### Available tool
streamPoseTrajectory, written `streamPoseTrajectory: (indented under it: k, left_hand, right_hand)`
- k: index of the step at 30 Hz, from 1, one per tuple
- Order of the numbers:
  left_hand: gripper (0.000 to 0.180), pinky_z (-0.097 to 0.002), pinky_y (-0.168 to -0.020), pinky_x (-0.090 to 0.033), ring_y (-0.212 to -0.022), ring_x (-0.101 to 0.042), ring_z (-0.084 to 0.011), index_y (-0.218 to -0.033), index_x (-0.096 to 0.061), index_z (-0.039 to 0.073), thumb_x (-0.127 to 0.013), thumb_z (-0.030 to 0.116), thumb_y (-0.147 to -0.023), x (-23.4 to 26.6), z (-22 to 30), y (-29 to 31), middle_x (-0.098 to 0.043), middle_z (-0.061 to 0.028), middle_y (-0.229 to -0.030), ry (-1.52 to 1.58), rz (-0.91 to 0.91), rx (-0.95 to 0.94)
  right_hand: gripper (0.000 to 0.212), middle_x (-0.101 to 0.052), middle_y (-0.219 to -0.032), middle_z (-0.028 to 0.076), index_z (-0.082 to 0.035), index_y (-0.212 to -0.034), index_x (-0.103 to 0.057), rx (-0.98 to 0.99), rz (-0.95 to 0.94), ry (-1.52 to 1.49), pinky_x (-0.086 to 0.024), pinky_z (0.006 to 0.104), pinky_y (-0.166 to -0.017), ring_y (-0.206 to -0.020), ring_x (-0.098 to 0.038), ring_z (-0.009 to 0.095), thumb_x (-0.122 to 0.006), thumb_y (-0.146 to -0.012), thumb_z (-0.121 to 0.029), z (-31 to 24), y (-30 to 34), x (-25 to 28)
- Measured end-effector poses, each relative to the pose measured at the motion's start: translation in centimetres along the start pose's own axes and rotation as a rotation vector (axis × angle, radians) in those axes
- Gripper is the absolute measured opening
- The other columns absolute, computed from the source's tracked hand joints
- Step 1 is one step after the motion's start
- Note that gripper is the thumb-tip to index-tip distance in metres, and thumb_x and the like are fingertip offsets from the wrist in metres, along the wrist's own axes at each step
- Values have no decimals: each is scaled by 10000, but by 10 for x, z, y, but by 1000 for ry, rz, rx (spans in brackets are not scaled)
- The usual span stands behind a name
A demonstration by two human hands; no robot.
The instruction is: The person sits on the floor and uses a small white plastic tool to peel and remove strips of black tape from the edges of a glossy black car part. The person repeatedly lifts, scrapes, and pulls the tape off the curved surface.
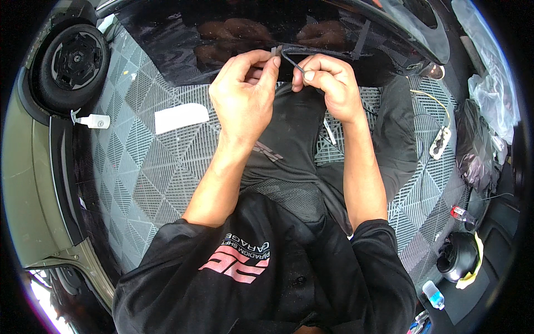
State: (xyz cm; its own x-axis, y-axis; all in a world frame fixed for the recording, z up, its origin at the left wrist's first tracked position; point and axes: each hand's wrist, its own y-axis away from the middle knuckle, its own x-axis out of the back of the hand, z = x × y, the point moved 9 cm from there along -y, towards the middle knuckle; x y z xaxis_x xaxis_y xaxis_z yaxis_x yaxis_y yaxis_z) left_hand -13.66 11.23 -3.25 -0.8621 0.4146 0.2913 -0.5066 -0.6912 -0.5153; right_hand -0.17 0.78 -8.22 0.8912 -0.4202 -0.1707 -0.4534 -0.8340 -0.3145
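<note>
Upper centre, I see the left hand (pixel 242 92) pinching a small grey piece (pixel 275 50), the right hand (pixel 335 89) a thin, bent black strip (pixel 292 62).

Black strip (pixel 295 65): thin and dark, bent in a curve; pinched in the right hand's (pixel 332 89) fingertips, with its bend close to the panel's edge.
Grey piece (pixel 276 50): small, partly hidden; it pokes up from the left hand's (pixel 242 96) finger and thumb, just beside the strip's bend.
Black panel (pixel 267 16): big, shiny, dotted with pale specks; its near edge is by the strip.
</note>
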Motion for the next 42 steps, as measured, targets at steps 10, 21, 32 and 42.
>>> streamPoseTrajectory:
  k: [10, 21, 32, 42]
  left_hand:
    - [150, -234, -604, -547, -661, -677, -104, -989, -755, -7, -808, 54, -862, 3, 9, 2, -717, -83, -847, -83, 33, -85]
    - [242, -209, -735, -560, -805, -673, -65, -1101, -726, -39, -806, 52, -892, 1, 4, 3, -757, -78, -940, -32, -14, 44]
    - [328, -253, -853, -595, -926, -717, -134, -1191, -680, -88, -779, 11, -894, -2, -1, 6, -746, -145, -1051, 125, -71, 178]
    - [338, -299, -873, -608, -1000, -716, -195, -1190, -672, -92, -768, 14, -884, -4, -8, 11, -708, -174, -1098, 261, -62, 220]
  right_hand:
    - [173, -712, -853, 81, 33, -898, -701, -6, 12, 14, -563, 313, -766, -792, -685, 157, -610, -941, -108, 1, 0, 0]
    - [180, -712, -848, 76, 26, -887, -703, 3, 11, 38, -559, 314, -759, -785, -681, 154, -609, -938, -119, 0, -1, 0]
    - [186, -715, -855, 75, 27, -892, -702, -11, 25, 23, -560, 315, -763, -785, -682, 157, -604, -943, -123, 3, -1, 0]
    - [185, -714, -845, 73, 25, -894, -704, -3, 26, 37, -557, 316, -761, -789, -683, 157, -609, -946, -125, 2, -1, 0]
